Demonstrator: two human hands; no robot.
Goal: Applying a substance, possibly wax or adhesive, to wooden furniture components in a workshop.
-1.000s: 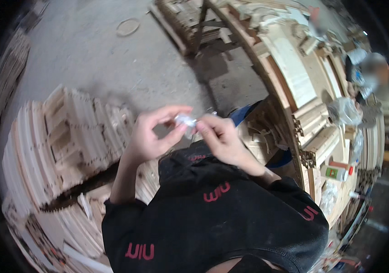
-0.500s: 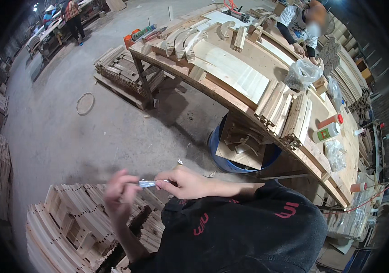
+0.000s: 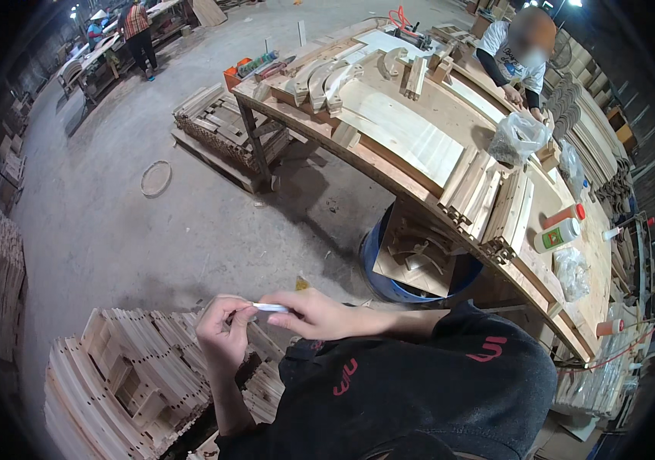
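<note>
You hold a small white stick between both hands, chest-high.

Your left hand [image 3: 224, 337] and right hand [image 3: 312, 314] pinch the stick [image 3: 271, 307] at its ends, wrists bent inward above the wood stack [image 3: 128, 376]; it looks like you're opening it, so twist gently. The workbench [image 3: 419, 138] lies beyond.

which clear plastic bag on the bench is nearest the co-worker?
The puffed-up clear bag at the bench's far end, just below the co-worker's hands; the other bag lies further down, past the glue bottle.
</note>
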